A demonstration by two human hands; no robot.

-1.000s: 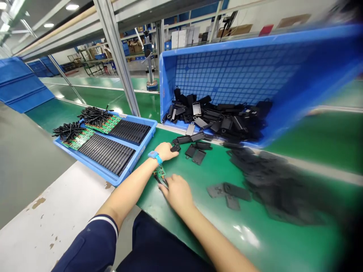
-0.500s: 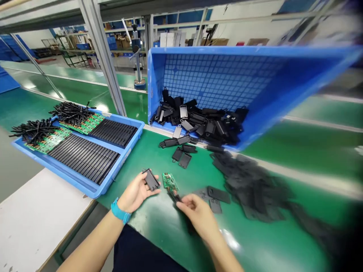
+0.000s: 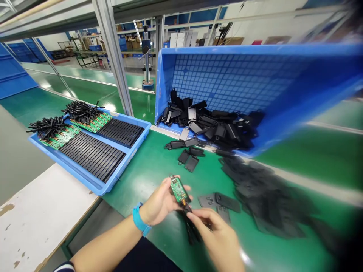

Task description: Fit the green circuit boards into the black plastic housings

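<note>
My left hand [image 3: 160, 204], with a blue band at the wrist, is closed round a small black plastic case half. A green circuit board [image 3: 178, 190] lies over this case half, which it mostly covers. Black cables [image 3: 192, 228] run from the board's lower end, where thin orange wires show. My right hand [image 3: 218, 232] pinches the cables just below the board. Flat black cover plates [image 3: 227, 202] lie on the green worktop [image 3: 159, 166] beyond my right fingers.
A tilted blue crate [image 3: 170, 68] holds many black case halves, some spilled in front. At left, a blue tray [image 3: 99, 189] carries rows of black cases and green boards with bundled cables. A blurred heap of black plates [image 3: 269, 200] lies at right. A metal post [image 3: 113, 56] rises behind the tray.
The circuit board has come over to the case half in my left hand and now lies on it; before, they were apart. My hands are closer together, and the view has shifted left.
</note>
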